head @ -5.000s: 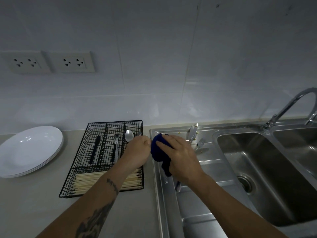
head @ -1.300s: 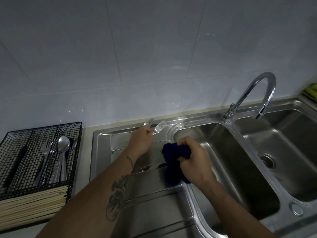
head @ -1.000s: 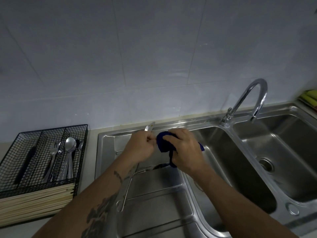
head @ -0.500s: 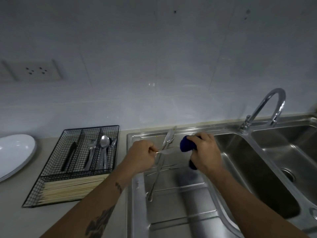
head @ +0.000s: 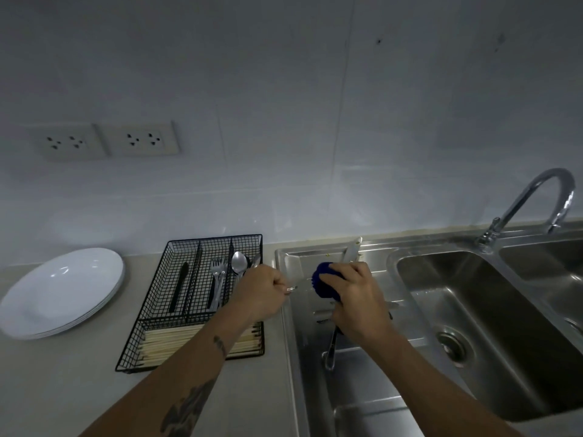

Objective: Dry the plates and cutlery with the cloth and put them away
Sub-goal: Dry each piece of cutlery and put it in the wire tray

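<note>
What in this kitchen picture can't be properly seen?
- Head view: the utensil that the left hand grips; its working end is wrapped in the blue cloth that the right hand holds.
- Knife on the drainboard: partly behind the hands.
- Second basin: cut off by the right edge.

Counter (head: 79, 389): plates (head: 63, 290), cutlery basket (head: 195, 298), sink (head: 362, 389).

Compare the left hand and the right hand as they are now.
The left hand is fisted round the handle of a metal utensil; the right hand grips a bunched blue cloth. The left hand hangs at the edge of the wire cutlery tray, the right over the steel drainboard. Both are bare, working the same utensil.
</note>
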{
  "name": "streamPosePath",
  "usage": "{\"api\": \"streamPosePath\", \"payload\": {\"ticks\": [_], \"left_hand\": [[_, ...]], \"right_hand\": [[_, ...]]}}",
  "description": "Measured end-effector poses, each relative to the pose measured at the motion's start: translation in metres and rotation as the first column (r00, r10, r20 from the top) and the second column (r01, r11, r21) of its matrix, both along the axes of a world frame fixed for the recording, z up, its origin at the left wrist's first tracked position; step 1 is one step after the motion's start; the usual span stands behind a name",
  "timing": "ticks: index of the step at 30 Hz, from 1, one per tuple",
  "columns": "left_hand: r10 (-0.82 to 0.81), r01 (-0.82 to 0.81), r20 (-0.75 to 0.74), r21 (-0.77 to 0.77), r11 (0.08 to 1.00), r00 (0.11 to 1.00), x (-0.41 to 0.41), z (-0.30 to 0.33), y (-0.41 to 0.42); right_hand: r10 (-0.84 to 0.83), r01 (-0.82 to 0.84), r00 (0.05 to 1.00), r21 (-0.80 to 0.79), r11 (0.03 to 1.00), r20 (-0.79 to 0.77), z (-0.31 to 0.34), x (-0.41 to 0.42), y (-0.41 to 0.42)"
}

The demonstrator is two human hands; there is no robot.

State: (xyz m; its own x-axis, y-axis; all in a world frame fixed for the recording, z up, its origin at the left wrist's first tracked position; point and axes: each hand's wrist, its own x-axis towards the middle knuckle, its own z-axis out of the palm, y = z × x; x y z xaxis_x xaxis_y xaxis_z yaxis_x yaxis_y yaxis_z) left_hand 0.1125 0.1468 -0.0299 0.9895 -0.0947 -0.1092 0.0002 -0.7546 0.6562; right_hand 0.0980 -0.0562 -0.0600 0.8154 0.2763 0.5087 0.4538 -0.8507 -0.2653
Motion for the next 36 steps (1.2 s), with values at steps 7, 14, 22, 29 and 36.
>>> {"api": "streamPosePath", "payload": {"ticks": [7,14,22,29,36], "left_hand": [[-0.016,0.014,-0.068,-0.026,1.0,0.998,0.009,-0.003,0.01],[-0.027,0.022,-0.075,-0.07,0.997,0.997,0.017,-0.003,0.004],[0.008,-0.018,-0.085,-0.11,0.994,0.996,0.005,-0.01,0.005],[-0.004,0.0,-0.032,-0.124,0.992,0.999,0.006,0.0,-0.009],[0.0,0.027,0.104,-0.262,0.965,0.995,0.0,-0.011,-0.004]], "right_hand": [[-0.086,0.086,0.996,-0.006,0.996,-0.024,0.007,0.008,0.005],[0.048,-0.046,0.997,-0.042,0.998,0.053,0.028,0.005,0.019],[0.002,-0.006,0.999,-0.094,0.996,-0.035,0.0,0.005,0.019],[0.01,-0.011,0.999,-0.026,1.0,-0.043,0.003,0.006,0.018],[-0.139,0.245,0.947,0.372,0.895,-0.289,0.011,0.007,-0.005]]}}
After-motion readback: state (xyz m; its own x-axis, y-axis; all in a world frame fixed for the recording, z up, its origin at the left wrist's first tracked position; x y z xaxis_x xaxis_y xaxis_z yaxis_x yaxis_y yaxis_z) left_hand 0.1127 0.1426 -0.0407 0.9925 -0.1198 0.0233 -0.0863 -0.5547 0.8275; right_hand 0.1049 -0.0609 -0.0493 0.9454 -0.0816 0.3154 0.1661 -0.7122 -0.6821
